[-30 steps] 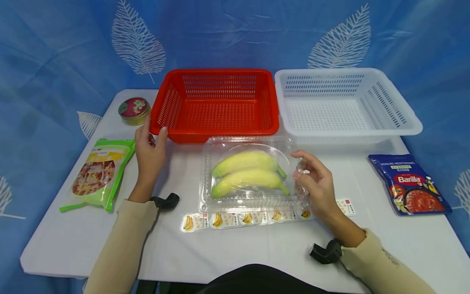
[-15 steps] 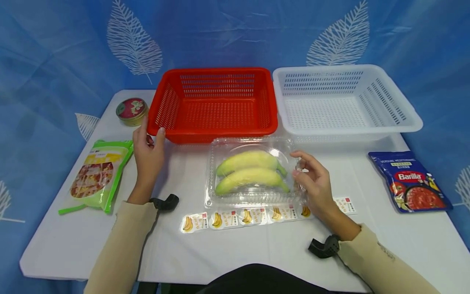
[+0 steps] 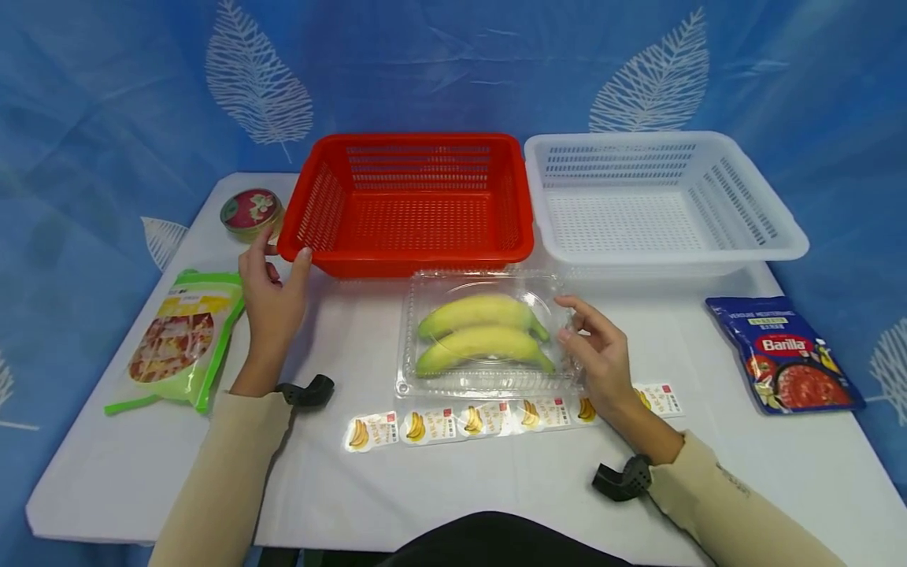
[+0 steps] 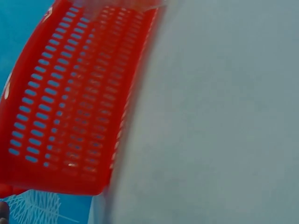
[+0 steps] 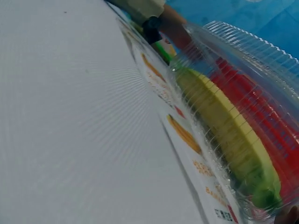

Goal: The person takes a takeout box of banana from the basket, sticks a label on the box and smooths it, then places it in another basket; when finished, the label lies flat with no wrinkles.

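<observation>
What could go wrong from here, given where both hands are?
Left hand is at the red basket's corner, close to the round tin: a leftward shove might knock the tin.

Right hand is at one end of the clear container: lifting there alone may tilt it and slide the two bananas.

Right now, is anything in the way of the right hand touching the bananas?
Yes, the clear plastic box. The bananas lie inside it, so its see-through plastic comes between them and the right hand, which is at the box's right end.
</observation>
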The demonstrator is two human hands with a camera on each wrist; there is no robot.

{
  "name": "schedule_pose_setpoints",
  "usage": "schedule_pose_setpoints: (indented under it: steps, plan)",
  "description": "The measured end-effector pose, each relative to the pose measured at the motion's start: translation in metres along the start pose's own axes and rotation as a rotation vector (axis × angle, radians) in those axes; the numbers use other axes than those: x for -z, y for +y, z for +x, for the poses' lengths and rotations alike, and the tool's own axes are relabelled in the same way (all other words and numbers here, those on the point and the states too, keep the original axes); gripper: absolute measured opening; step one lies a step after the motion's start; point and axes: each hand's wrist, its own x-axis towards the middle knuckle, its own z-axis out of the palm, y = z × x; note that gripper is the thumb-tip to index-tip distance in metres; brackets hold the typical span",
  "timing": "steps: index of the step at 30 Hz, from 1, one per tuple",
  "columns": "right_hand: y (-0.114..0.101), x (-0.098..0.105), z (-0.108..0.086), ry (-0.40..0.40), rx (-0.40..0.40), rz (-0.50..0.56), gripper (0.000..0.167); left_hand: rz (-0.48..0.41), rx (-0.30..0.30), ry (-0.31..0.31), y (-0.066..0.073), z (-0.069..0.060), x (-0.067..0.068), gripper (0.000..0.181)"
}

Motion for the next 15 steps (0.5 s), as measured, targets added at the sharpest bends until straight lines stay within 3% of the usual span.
schedule_pose_setpoints:
  steps: [6, 10, 13, 15]
  plan:
    - [0.004, 0.001, -0.001, -0.029, 0.075, -0.022, 0.038, -0.035, -0.084, 0.117, 0.003, -0.001, 0.011, 0.059]
    - [0.004, 0.001, 0.001, -0.023, 0.079, -0.027, 0.038, -0.067, -0.192, 0.181, 0.011, -0.008, 0.013, 0.039]
    - [0.003, 0.001, 0.002, -0.009, 0.065, -0.021, 0.038, -0.073, -0.318, 0.171, 0.022, -0.018, 0.01, 0.027]
    - [0.002, 0.002, 0.002, -0.007, 0.063, -0.015, 0.039, -0.085, -0.411, 0.108, 0.029, -0.026, 0.01, 0.023]
